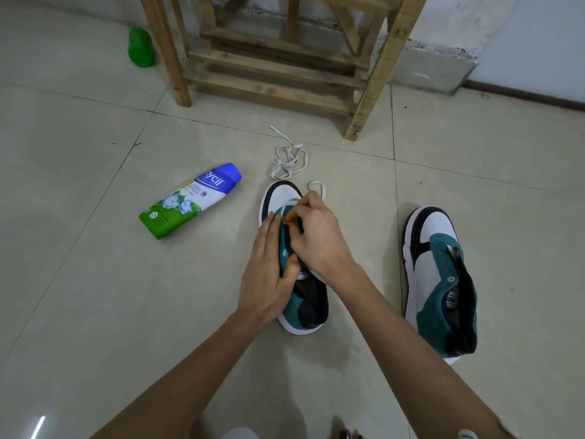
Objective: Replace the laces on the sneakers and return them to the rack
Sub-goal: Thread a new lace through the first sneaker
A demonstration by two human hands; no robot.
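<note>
On the floor (pixel 95 280) before the rack (pixel 275 68), the left hand (pixel 269 274) gripped the sneaker (pixel 281 198) while the right hand (pixel 319 236) seemingly pinched the lace (pixel 289 160) at its front. A slipped tip could miss a hole, or the loose tail could snag. The bottle (pixel 190 201) read "nycil" and "GERM EXPERT".

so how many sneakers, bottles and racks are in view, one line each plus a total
sneakers: 2
bottles: 2
wooden rack: 1
total: 5
</note>
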